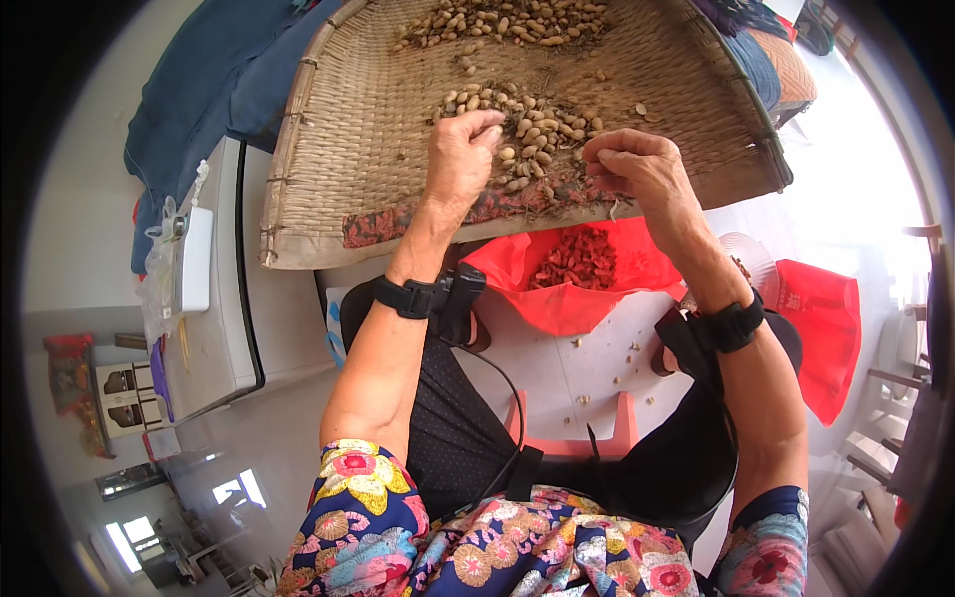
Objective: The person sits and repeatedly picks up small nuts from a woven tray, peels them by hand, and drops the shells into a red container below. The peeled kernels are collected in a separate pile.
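A large woven bamboo winnowing basket (pixel 351 149) lies in front of me, with a patterned cloth strip (pixel 388 222) along its near edge. Peanuts in their shells (pixel 541 130), mixed with dry plant bits, form a loose pile in its near middle. My left hand (pixel 464 153) is over the pile's left side, thumb and forefinger bent close together. At the pile's right edge is my right hand (pixel 634 160), its fingers curled inward. Whether either hand pinches anything is hidden. Beneath the basket's near edge, an open red bag (pixel 574 313) holds many peanuts (pixel 578 257).
A second peanut heap (pixel 515 21) lies at the basket's far side. Left stands a pale cabinet (pixel 287 298) with a white device (pixel 195 261) on top. A red stool (pixel 574 445) is below me. Another red bag (pixel 817 336) stands at right. Shell bits (pixel 584 399) dot the floor.
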{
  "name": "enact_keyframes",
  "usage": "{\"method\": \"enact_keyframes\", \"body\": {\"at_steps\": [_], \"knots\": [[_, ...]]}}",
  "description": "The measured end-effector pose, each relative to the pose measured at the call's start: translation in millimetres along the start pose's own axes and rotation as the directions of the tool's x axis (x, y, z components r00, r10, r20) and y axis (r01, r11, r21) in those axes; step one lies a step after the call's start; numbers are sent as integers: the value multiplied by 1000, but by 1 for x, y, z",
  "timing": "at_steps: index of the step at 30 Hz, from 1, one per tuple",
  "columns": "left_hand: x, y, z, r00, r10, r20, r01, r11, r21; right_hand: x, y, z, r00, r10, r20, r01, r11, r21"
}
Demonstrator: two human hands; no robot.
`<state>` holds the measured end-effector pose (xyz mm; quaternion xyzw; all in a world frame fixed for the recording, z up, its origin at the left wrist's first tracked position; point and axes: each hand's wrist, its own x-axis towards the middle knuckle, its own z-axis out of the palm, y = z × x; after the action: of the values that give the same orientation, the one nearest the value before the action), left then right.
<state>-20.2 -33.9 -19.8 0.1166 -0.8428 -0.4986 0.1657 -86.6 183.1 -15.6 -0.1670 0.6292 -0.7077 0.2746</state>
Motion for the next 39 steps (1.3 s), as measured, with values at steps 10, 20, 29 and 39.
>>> {"method": "enact_keyframes", "body": {"at_steps": [10, 20, 29, 39], "knots": [[-16, 24, -4, 947, -31, 319, 242, 721, -649, -6, -2, 15, 999, 30, 36, -31, 999, 21], [-21, 30, 2, 931, -6, 366, 255, 729, -635, -4, -1, 23, 999, 2, 39, -4, 999, 40], [-26, 38, 12, 959, -25, 282, 148, 893, -424, -6, 0, 25, 1000, 7, 22, -9, 998, 67], [-32, 34, 27, 979, 30, 200, 60, 901, -431, -1, 10, 21, 999, 33, -16, -29, 984, 174]]}}
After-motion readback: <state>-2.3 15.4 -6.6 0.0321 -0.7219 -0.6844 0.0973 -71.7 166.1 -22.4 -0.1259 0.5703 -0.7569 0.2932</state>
